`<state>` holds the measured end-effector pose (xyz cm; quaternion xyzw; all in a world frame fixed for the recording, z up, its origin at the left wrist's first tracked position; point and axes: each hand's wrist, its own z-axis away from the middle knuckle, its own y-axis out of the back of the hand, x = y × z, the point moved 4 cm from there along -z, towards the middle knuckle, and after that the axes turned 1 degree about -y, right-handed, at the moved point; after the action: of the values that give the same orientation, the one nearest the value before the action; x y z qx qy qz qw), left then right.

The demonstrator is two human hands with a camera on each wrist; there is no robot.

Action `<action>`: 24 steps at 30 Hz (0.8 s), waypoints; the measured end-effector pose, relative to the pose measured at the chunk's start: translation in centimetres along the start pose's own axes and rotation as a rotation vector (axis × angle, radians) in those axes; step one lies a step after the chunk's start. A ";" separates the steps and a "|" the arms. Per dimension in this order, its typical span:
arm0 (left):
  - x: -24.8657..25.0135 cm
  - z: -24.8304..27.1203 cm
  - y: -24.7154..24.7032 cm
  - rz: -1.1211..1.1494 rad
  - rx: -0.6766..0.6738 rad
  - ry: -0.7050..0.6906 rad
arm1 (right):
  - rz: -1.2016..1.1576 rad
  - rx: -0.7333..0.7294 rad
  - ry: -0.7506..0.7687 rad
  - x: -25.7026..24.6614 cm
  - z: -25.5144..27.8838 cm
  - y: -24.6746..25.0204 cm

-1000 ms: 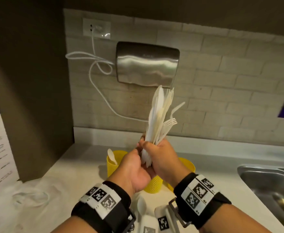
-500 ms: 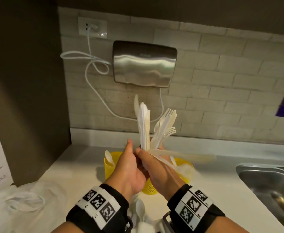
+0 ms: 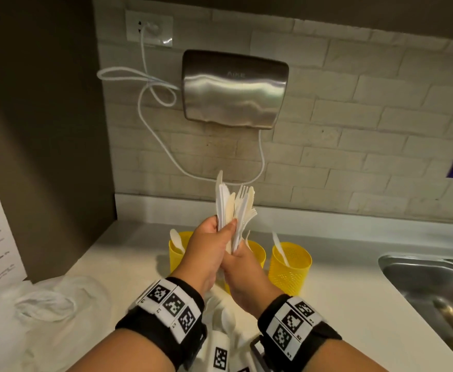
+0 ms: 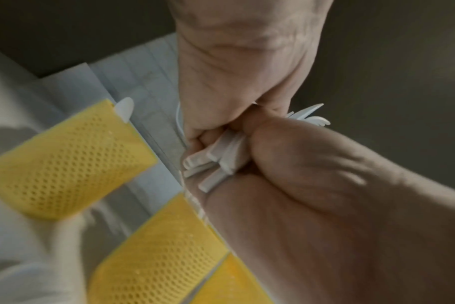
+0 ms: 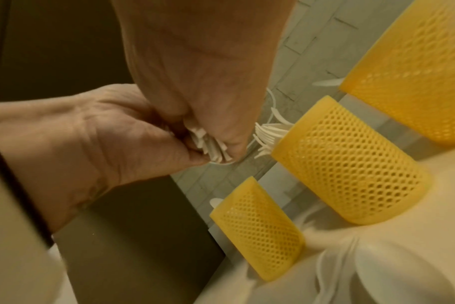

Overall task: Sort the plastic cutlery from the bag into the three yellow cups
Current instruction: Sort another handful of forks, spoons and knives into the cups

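Gripping a bundle of white plastic cutlery (image 3: 232,210) upright in both hands above the counter (image 3: 340,285), knives and forks fanning out at the top. Left hand (image 3: 206,251) wrapping the left side of the bundle, thumb pressing across the front. Right hand (image 3: 243,269) curling around the handles lower down and touching the left hand. Handle ends (image 4: 210,160) poking out below between the two fists in the left wrist view; same ends (image 5: 208,146) showing in the right wrist view.

Standing on the counter just beyond and below the hands, three yellow mesh cups in a row. Left cup (image 3: 175,253) holding a spoon (image 3: 176,238) leaning out over its rim. Middle cup (image 3: 257,253) sitting mostly hidden behind the right hand, with fork tines (image 5: 266,133) sticking out in the right wrist view. Right cup (image 3: 289,267) holding one white piece (image 3: 280,248), leaning left; knife or otherwise, too small for telling.

Lying crumpled on the near left of the counter, a clear plastic bag (image 3: 45,304). More white cutlery (image 3: 226,318) lying on the counter near the wrists, between the forearms. Hanging on the tiled far wall, a steel hand dryer (image 3: 234,88) with its white cord (image 3: 150,103) looping to a socket (image 3: 149,28). Showing at the right edge, a steel sink (image 3: 432,291).
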<state>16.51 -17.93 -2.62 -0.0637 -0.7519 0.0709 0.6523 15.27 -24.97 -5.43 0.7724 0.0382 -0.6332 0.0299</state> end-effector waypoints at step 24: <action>1.5 -0.8 1.2 0.018 0.208 -0.240 | -0.783 -0.283 -0.238 -1.4 0.7 0.5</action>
<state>17.10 -16.45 -1.24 0.0062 -0.8126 0.1615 0.5600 14.33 -25.57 -4.17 0.6095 0.4111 -0.6700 -0.1027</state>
